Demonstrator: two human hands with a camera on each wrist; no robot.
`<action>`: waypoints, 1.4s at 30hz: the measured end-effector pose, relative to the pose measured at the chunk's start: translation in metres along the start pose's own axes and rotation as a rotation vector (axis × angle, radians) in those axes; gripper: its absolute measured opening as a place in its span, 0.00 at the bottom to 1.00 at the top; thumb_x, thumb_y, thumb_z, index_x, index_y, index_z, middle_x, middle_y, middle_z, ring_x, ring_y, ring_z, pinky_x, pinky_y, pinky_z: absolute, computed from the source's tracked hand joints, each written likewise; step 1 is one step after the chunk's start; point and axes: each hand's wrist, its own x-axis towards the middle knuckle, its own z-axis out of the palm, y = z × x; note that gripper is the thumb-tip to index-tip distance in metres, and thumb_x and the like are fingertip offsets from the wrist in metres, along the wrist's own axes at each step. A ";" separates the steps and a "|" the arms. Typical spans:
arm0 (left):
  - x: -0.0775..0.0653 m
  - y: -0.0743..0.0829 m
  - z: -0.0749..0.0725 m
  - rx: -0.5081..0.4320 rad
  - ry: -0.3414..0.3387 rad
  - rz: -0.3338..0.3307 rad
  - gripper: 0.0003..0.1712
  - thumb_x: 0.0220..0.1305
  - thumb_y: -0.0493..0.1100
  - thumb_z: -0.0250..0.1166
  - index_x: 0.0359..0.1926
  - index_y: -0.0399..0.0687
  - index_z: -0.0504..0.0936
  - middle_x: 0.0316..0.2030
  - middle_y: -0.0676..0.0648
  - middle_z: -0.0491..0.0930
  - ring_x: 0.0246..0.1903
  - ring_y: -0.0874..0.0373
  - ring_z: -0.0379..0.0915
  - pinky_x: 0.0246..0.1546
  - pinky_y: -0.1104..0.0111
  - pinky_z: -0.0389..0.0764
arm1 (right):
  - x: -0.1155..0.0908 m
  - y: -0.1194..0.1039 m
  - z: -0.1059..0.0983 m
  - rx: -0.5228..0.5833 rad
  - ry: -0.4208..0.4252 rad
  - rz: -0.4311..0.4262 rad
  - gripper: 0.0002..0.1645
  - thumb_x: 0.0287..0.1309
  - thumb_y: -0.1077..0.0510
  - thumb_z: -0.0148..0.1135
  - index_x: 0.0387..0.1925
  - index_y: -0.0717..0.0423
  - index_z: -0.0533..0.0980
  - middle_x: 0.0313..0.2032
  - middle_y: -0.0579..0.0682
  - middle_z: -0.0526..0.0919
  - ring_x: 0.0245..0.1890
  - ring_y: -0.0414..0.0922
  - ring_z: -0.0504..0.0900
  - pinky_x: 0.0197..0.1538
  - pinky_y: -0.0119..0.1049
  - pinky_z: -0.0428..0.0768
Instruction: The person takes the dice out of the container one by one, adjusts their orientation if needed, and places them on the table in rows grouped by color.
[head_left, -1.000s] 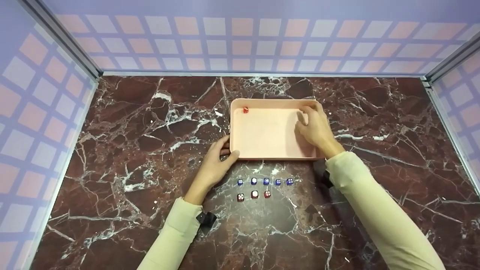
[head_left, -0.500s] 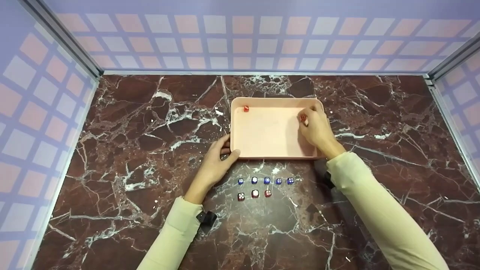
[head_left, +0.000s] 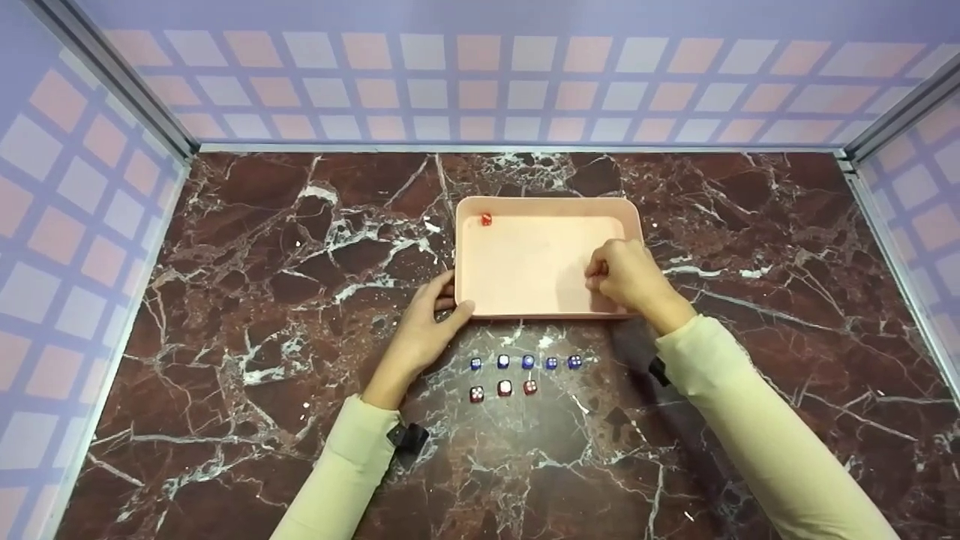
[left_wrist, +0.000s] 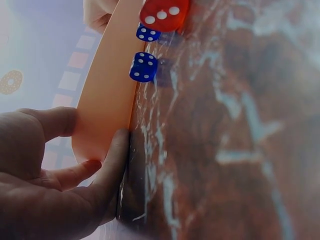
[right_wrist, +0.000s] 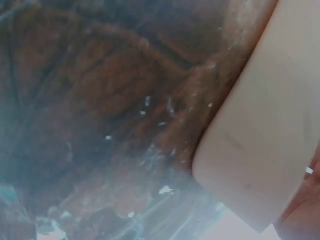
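A shallow pale-pink tray [head_left: 540, 312] sits on the table, with one red die [head_left: 486, 219] in its far left corner. My left hand [head_left: 426, 330] holds the tray's near left corner, thumb and fingers against its walls. Inside the tray's right part, my right hand [head_left: 628, 279] has its fingertips pinched together on a red die, which is now hidden. In front of the tray lie a row of blue dice [head_left: 528, 361] and a shorter row of red dice [head_left: 505, 388]. The left wrist view shows a blue die [left_wrist: 144, 67] near the tray wall [left_wrist: 102, 95].
The tabletop [head_left: 300, 375] is dark red marble pattern with white veins. Checkered panels [head_left: 510, 90] close off the back and both sides. In the right wrist view the tray's outer wall [right_wrist: 260, 125] fills the right side.
A red die showed in my right fingers half a second ago; the fingers now cover it. That hand has moved toward the tray's near side. My left hand stays at the corner.
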 end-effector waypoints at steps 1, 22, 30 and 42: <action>0.000 -0.001 0.000 0.001 0.002 -0.002 0.39 0.73 0.43 0.67 0.79 0.38 0.65 0.65 0.34 0.73 0.63 0.40 0.76 0.68 0.51 0.76 | -0.002 -0.001 0.000 -0.002 -0.012 -0.007 0.04 0.52 0.70 0.74 0.27 0.60 0.87 0.30 0.57 0.88 0.31 0.56 0.84 0.40 0.53 0.83; -0.001 -0.004 0.000 0.018 0.005 0.004 0.39 0.74 0.44 0.67 0.79 0.37 0.64 0.65 0.34 0.73 0.63 0.39 0.76 0.69 0.49 0.76 | -0.032 -0.020 0.002 -0.054 0.007 0.002 0.09 0.47 0.70 0.70 0.29 0.56 0.90 0.31 0.53 0.86 0.34 0.57 0.85 0.40 0.58 0.84; -0.001 0.000 -0.001 0.022 -0.001 0.000 0.39 0.73 0.44 0.67 0.79 0.39 0.65 0.65 0.34 0.73 0.63 0.40 0.76 0.69 0.49 0.75 | -0.058 -0.042 0.002 -0.019 0.212 -0.059 0.11 0.56 0.70 0.73 0.43 0.63 0.85 0.38 0.56 0.84 0.34 0.55 0.89 0.36 0.54 0.88; 0.001 -0.002 -0.001 0.017 0.003 0.019 0.39 0.73 0.43 0.67 0.79 0.37 0.65 0.64 0.33 0.73 0.62 0.39 0.76 0.68 0.50 0.76 | -0.110 -0.068 0.015 0.063 0.065 -0.327 0.13 0.52 0.73 0.76 0.41 0.64 0.85 0.40 0.54 0.84 0.33 0.46 0.87 0.37 0.30 0.88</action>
